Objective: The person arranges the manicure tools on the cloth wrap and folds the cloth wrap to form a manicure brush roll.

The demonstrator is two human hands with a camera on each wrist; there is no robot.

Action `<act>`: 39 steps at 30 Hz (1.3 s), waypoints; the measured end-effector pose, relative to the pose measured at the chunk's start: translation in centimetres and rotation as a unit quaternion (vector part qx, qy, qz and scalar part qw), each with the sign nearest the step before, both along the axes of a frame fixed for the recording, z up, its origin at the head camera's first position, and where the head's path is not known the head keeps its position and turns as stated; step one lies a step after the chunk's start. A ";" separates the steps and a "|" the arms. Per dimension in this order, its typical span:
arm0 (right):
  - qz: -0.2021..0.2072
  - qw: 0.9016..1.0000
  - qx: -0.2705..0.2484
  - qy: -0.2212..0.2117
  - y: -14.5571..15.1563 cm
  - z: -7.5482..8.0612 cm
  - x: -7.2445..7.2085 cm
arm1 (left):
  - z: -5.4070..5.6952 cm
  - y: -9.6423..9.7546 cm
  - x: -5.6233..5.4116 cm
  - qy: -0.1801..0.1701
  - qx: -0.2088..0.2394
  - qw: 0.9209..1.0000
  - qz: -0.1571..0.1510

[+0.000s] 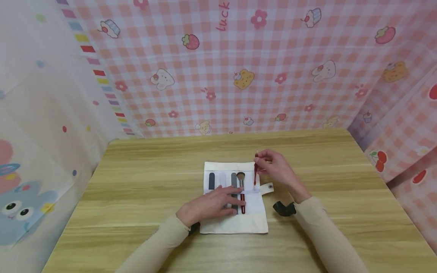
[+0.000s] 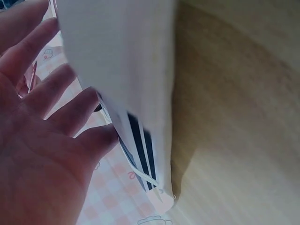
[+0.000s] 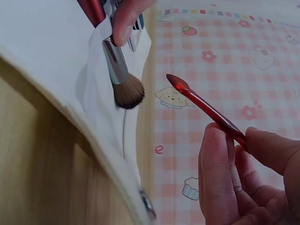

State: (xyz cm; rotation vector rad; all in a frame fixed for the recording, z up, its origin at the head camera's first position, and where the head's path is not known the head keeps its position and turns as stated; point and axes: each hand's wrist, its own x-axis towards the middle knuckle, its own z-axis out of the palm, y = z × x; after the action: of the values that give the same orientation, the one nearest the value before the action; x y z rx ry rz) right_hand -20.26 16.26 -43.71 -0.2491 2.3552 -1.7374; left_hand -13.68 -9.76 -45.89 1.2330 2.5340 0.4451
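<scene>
A cream fabric tool pouch (image 1: 235, 226) lies unfolded on the table. My left hand (image 1: 218, 203) rests across its middle, fingers spread over a grey strip (image 1: 234, 178) and a red-handled brush (image 1: 241, 177). In the right wrist view, the brush's brown bristles (image 3: 129, 95) stick out of a pocket. Above the pouch's right side, my right hand (image 1: 275, 167) pinches a slim red-handled tool (image 3: 208, 108) between thumb and fingers. The tool is upright in the head view: a thin tip points up, and its pointed red end hangs over the pocket edge.
Farther left in the pouch are a dark rounded strip (image 1: 212, 181) and a pale one (image 1: 222, 179). A strap with a metal snap (image 1: 269, 187) extends from its right edge. Beside the right cuff is a black curved piece (image 1: 284, 209). A pink checked cloth (image 1: 218, 94) hangs behind the wooden table (image 1: 136, 189).
</scene>
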 end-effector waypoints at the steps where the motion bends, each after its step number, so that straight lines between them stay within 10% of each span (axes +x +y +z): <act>1: -0.001 1.000 -0.001 0.000 -0.1 -0.1 -0.1 | 0.0 0.0 0.0 -0.002 0.002 1.000 0.000; 39: -0.002 0.999 0.000 -0.033 -1.5 -2.6 -1.5 | 0.1 0.1 0.0 -0.014 -0.006 1.000 0.010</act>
State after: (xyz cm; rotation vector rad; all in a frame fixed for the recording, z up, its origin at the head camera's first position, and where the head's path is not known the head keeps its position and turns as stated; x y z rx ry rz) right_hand -21.71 14.73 -46.32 -0.1853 2.3118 -1.7196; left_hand -13.64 -9.64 -45.84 1.1890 2.5248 0.4489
